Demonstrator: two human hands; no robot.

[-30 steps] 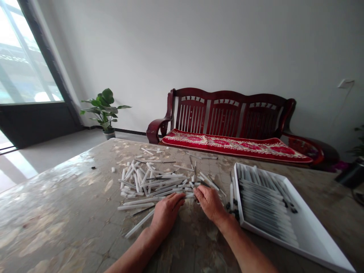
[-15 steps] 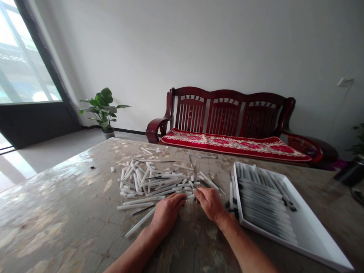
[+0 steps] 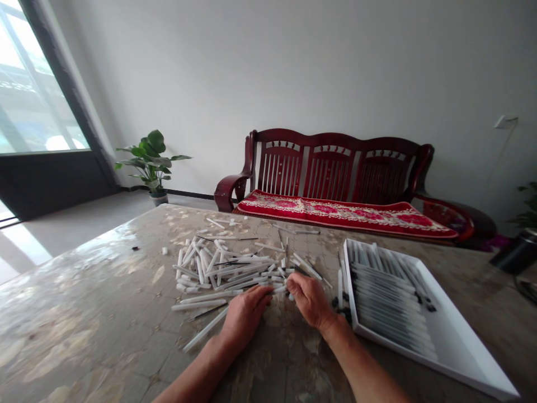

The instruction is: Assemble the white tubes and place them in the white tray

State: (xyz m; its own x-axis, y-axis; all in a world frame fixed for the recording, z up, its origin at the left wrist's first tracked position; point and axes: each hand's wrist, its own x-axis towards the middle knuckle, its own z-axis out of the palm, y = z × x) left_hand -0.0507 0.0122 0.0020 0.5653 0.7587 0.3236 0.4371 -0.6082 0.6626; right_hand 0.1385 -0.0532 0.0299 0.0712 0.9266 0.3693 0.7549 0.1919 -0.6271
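My left hand (image 3: 246, 313) is closed around a whitish pen (image 3: 278, 290), whose end sticks out past its fingertips toward the right. Close beside that end, my right hand (image 3: 309, 298) is closed in a pinch; its fingers hide what is between them. Just beyond both hands lies a loose pile of white pen barrels (image 3: 205, 263), with short white caps (image 3: 277, 274) and thin dark refills (image 3: 212, 309) among them. One longer white barrel (image 3: 205, 330) rests at an angle by my left wrist.
To the right, a white tray (image 3: 465, 347) holds rows of assembled-looking pens (image 3: 386, 302). Small black pieces (image 3: 342, 305) and upright-lying barrels sit along its left wall. A potted plant (image 3: 155, 162) and a red wooden bench (image 3: 331, 168) stand beyond the patterned table (image 3: 84, 313).
Both hands stay nearly in place around the pen. My right hand's fingers have shifted very slightly; the pile and tray look the same.
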